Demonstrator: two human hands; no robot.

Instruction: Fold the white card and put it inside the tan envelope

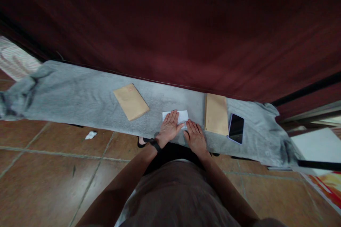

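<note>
A small white folded paper lies on a grey cloth spread over a low surface. My left hand lies flat on the paper's left half, fingers stretched out and together. Beside it, my right hand rests flat at the paper's lower right corner, fingertips touching its edge. A dark band is on my left wrist. Neither hand grips anything.
One brown envelope lies left of the paper, and another brown envelope lies right of it. A dark phone sits further right. A dark red curtain hangs behind. A white paper scrap is on the tiled floor.
</note>
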